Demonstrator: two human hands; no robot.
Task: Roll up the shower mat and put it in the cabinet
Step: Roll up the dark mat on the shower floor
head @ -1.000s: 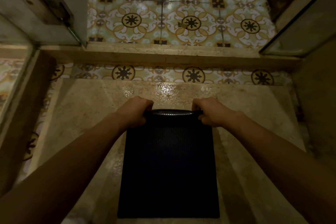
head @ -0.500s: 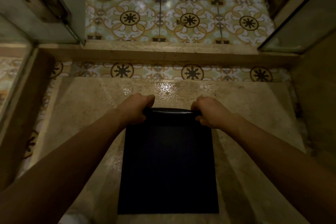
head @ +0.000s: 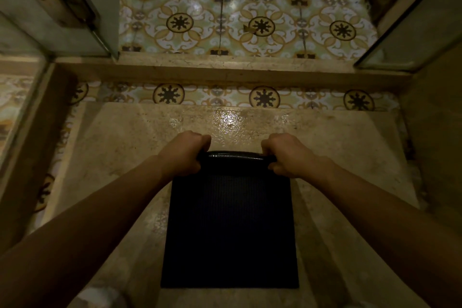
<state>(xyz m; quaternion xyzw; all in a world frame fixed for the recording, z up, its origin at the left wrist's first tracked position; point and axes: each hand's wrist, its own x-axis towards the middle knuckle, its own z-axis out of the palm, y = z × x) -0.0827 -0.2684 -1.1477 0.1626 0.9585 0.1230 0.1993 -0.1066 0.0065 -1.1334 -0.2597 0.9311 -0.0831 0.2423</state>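
A dark ribbed shower mat [head: 230,227] lies flat on the wet stone shower floor, its far end curled into a thin roll [head: 236,156]. My left hand [head: 183,154] grips the roll's left end. My right hand [head: 287,155] grips its right end. Both fists are closed around the roll. The rest of the mat stretches flat toward me. No cabinet is in view.
A stone threshold [head: 225,74] crosses the view beyond the mat, with patterned tile floor [head: 240,12] past it. A glass door with a metal hinge [head: 67,5] stands at the left, another glass panel [head: 412,27] at the right. Stone walls close in on both sides.
The roll at the mat's far end has grown slightly thicker and both hands have turned a little over it. The view has shifted slightly.
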